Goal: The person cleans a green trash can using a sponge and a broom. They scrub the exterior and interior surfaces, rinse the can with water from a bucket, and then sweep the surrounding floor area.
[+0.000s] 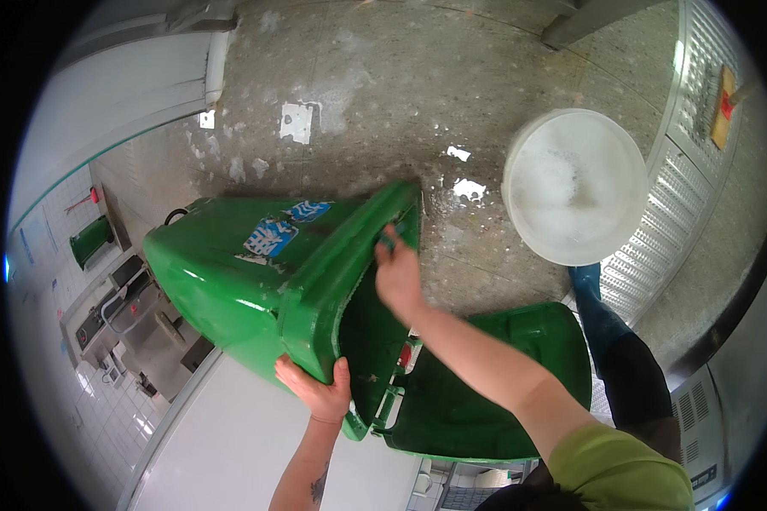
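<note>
A green plastic wheelie bin (230,255) lies tipped on its side, its mouth facing right. Torn blue stickers with writing cling to its wall. My left hand (323,396) grips the near edge of the rim, thumb over the lip. At the far part of the rim, my right hand (397,281) presses a small dark scrubbing pad (390,237) against the lip; fingers hide most of the pad. The hinged lid (486,383) hangs swung back below my right forearm. Much of the bin's dark interior is out of sight.
A round white bucket (514,191) of foamy water stands right on the wet concrete floor (371,96). Beyond it run perforated metal drain grates (645,211) with a brush (723,108). A blue rubber boot (588,287) is beside the bucket. A white panel (255,447) adjoins the bin.
</note>
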`<state>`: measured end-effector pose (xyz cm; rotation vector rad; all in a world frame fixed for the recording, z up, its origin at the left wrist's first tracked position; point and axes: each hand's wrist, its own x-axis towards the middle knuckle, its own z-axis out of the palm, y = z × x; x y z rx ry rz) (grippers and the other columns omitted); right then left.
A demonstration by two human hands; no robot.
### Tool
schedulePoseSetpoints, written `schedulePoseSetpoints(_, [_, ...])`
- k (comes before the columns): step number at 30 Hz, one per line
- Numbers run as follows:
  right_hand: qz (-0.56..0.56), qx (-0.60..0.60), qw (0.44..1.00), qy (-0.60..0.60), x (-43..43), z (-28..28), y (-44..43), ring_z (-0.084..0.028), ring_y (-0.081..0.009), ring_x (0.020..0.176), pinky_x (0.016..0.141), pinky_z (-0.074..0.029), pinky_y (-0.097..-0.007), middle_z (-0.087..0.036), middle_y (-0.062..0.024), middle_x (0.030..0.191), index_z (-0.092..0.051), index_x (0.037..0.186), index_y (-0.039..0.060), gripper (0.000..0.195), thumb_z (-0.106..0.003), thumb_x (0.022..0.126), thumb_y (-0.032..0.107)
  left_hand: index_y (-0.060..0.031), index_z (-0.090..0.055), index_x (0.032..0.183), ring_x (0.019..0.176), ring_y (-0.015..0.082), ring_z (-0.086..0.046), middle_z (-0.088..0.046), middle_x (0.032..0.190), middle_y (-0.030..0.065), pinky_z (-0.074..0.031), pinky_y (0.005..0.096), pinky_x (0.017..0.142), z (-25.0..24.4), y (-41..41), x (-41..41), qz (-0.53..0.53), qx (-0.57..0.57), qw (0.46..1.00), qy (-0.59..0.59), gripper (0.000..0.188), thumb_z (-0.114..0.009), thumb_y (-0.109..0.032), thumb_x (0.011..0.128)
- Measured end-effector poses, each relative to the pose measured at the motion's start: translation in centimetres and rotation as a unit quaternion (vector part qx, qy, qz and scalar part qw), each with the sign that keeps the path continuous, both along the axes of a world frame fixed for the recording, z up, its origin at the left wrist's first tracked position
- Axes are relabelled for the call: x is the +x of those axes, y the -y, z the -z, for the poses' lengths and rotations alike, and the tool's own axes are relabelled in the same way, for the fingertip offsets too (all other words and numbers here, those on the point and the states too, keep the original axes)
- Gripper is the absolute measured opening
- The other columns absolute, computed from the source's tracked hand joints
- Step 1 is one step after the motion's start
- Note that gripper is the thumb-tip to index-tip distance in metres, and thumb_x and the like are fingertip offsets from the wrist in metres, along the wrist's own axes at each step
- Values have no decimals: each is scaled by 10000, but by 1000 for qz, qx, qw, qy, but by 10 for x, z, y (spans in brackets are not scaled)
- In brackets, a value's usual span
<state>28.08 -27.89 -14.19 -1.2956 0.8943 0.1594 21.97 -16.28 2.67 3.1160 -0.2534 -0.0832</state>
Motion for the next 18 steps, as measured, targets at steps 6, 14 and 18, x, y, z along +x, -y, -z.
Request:
schedulePoseSetpoints(6, [-127, -53, 990, -14, 4, 35, 27, -611, -392, 903, 770, -494, -406, -589, -289, 1032, -445, 1301, 0, 452, -526, 868, 101, 88, -284, 1247, 958, 380, -372, -377, 1114, 227, -301, 495, 839, 3, -3, 0, -6, -22, 999, -31, 771, -642, -427, 798])
schedulePoseSetpoints(14, [-294, -106, 947, -68, 23, 93, 57, -611, -409, 843, 722, -505, -474, -604, -252, 1015, -520, 1199, 5, 390, -536, 814, 67, 83, -281, 1258, 963, 374, -368, -374, 1112, 223, -293, 486, 851, 7, 2, 7, 2, -51, 998, -35, 771, -659, -395, 785])
schedulePoseSetpoints(18, [-218, -178, 945, 164, -18, 31, 39, -613, -394, 822, 708, -505, -469, -625, -231, 906, -576, 1098, 11, 355, -547, 744, -4, 123, -72, 1371, 1262, 432, -236, -192, 1373, 299, -147, 524, 1055, -8, -19, -17, -44, -23, 994, -102, 917, -647, -326, 816])
